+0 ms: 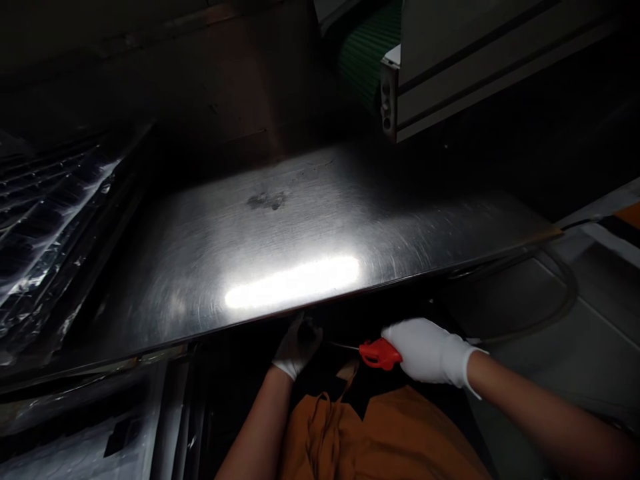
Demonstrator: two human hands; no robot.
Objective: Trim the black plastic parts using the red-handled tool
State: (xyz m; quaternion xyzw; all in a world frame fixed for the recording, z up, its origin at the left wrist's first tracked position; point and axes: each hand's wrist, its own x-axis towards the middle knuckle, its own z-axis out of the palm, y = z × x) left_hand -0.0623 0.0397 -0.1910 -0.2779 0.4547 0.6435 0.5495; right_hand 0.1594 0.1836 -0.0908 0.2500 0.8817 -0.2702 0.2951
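My right hand [429, 351], in a white glove, grips a tool with a red handle [379, 353]; a thin metal shaft points left from it into the dark gap under the steel tabletop [300, 227]. In the shadow just below the table's front edge is my left hand [297, 347], also gloved, with fingers curled. What it touches is hidden in the dark. An orange apron [380, 440] hangs below both hands.
A grey metal housing [450, 60] with a green ribbed part [367, 50] stands at the back right. Dark trays wrapped in shiny plastic [45, 213] lie at the left. A dark cable [560, 300] loops over the grey floor at the right.
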